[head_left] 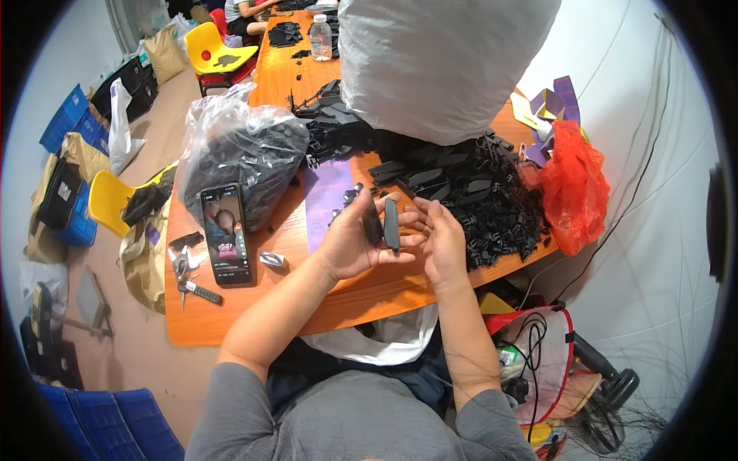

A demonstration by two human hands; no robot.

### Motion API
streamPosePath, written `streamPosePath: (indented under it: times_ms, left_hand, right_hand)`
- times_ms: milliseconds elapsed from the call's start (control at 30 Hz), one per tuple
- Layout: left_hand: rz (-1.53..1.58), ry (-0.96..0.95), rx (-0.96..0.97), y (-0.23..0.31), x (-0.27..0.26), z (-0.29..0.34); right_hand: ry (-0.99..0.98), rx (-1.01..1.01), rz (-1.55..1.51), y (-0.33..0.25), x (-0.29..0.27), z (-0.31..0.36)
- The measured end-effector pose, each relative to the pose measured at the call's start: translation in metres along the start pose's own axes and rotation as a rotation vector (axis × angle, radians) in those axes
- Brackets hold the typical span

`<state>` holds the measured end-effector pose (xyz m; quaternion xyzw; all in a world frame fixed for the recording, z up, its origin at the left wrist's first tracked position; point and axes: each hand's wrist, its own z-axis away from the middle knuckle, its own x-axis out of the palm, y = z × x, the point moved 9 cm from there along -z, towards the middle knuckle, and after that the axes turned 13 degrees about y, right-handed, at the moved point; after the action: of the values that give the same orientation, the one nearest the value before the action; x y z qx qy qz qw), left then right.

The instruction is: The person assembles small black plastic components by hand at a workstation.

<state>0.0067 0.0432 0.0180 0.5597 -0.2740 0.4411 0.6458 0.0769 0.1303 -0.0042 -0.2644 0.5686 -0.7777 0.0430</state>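
Resting on the table (234,307), the phone (225,234) is seen with its screen lit. To the right of the phone, two dark, flat parts (391,225) are held in the left hand (347,240); one is lodged by the thumb and palm, and the other is stood upright against the fingers, which are half spread and slightly curved. Farther right of the phone, the right hand (446,246) is raised just beside the left, with its fingers bent toward the parts; whether anything is pinched by it cannot be told.

A pile (496,203) of black pieces is heaped well to the right of the phone, and a white sack (438,69) is set beyond it on that side. Purple paper (327,192), partly covered by small black pieces, is laid between the phone and the pile. Just behind the phone, a clear bag (242,154) is filled with black pieces. Keys (183,280) are placed at the phone's left, and a small silver thing (273,260) at its right. Far right of the phone, a red bag (576,188) is crumpled. A bottle (320,38) is stood far beyond the phone.
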Motion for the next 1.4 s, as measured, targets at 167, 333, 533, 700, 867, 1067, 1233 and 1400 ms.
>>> streamPosePath:
  times_ms: [167, 333, 533, 700, 867, 1067, 1233, 1400]
  left_hand:
    - [0.153, -0.118, -0.118, -0.006, 0.007, 0.0]
    - [-0.633, 0.114, 0.038, -0.01, 0.008, 0.02]
    - [-1.98, -0.291, -0.121, -0.142, -0.034, 0.082]
    - [-2.158, 0.276, 0.128, -0.154, -0.121, 0.058]
    - [-2.02, 0.198, 0.406, -0.138, -0.089, 0.079]
    - [-1.975, 0.022, -0.09, -0.04, -0.009, 0.058]
    - [-2.082, 0.715, 0.722, 0.065, -0.008, -0.046]
    - [-2.321, 0.994, 0.914, 0.071, -0.033, -0.088]
  right_hand:
    - [0.059, -0.116, 0.007, 0.044, -0.024, -0.008]
    - [0.04, -0.223, 0.109, 0.032, -0.013, 0.001]
    - [0.034, -0.113, 0.049, 0.042, -0.02, 0.002]
    - [0.138, -0.677, 0.685, 0.008, -0.014, 0.0]
    - [-0.051, -0.872, 1.14, 0.007, 0.05, -0.03]
    - [-0.047, -0.729, 1.347, 0.025, 0.052, -0.056]
    - [0.13, -0.85, 1.148, -0.006, 0.032, -0.025]
    - [0.165, -0.455, 0.553, 0.005, -0.016, 0.0]
